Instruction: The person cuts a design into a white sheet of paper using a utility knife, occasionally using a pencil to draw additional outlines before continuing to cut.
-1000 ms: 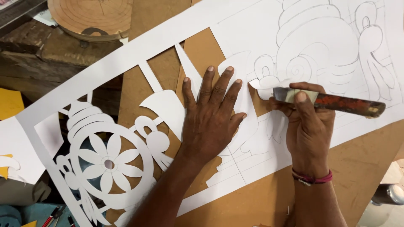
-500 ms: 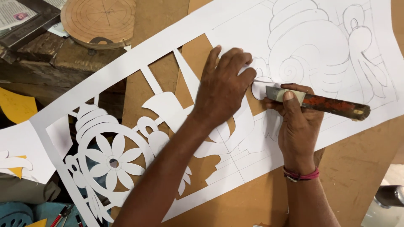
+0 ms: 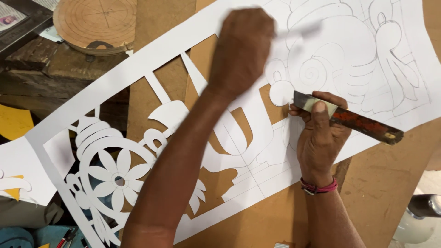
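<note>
1. My right hand [image 3: 319, 142] is clenched round the knife [image 3: 347, 120], a flat blade on a worn red handle, its tip resting on the white paper sheet [image 3: 376, 69] just beside the brown opening already cut near the pencilled scroll.
2. My left hand [image 3: 241, 50] is up off the sheet, blurred, fingers curled. I can't tell whether that pale streak by my fingertips is a scrap I'm pinching or just blur.
3. Risk one: nothing pins the paper near the blade. Push now and the sheet could slide on the brown board [image 3: 257, 216] and the cut wander off the line.
4. Risk two: the narrow bridges left of the blade look thin. A tug sideways could tear them.
5. Risk three: my left forearm crosses the flower cut-out [image 3: 118, 179] on the near left. Dragging it could snag those petals.
6. The round wooden block [image 3: 94, 20] sits far left, well apart.
</note>
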